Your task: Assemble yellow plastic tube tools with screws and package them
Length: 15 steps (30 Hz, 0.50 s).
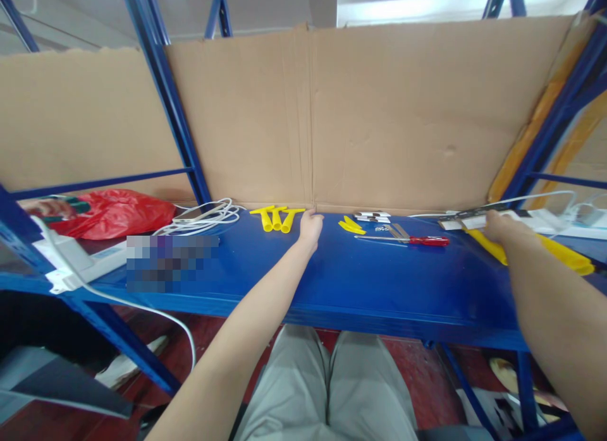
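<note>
My left hand [310, 230] rests on the blue shelf with its fingers curled in; whatever they hold, if anything, is hidden. Right beside it, three yellow T-shaped plastic pieces [276, 220] lie in a row. At the right, my right hand [503, 229] is closed at the end of a white flat piece [458, 223], its fingertips partly hidden. Longer yellow plastic parts [566, 256] lie beneath and beyond that hand. Between my hands are a red-handled screwdriver [427, 241], small yellow pieces [351, 225], white-and-black pieces [372, 217] and small metal bits [382, 228].
Cardboard [379, 112] backs the blue shelf [360, 277]. On the left lie a white power strip [107, 259], coiled white cable [208, 217] and a red plastic bag [118, 207], with another person's hand [50, 207] by it. A white cord hangs over the front edge.
</note>
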Each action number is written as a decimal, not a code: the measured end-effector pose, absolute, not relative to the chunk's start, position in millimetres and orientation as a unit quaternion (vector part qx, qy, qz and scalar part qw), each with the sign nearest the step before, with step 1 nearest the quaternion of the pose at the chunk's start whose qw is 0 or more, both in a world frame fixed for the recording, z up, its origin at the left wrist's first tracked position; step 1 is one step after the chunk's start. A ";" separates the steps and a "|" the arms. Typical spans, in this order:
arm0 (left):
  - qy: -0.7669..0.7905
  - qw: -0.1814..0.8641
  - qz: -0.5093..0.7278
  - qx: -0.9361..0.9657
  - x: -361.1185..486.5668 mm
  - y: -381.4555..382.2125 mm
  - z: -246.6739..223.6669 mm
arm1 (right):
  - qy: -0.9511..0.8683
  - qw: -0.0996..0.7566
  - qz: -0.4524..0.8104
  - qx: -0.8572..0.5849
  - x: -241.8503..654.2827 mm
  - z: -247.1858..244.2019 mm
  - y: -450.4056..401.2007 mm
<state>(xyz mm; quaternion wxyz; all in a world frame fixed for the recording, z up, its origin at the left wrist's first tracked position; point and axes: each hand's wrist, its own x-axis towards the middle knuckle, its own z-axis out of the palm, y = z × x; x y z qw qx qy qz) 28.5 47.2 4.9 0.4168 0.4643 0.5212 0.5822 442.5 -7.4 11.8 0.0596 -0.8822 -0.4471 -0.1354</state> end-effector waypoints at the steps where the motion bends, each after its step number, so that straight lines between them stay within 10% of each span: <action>1: 0.520 0.416 0.583 0.466 28.7 47.4 4.5 | -0.444 0.054 -0.127 -0.885 433.7 14.7 -11.9; 15: 0.523 0.405 0.581 0.474 28.7 47.2 4.1 | -0.455 0.019 -0.062 -0.888 417.7 22.3 -15.8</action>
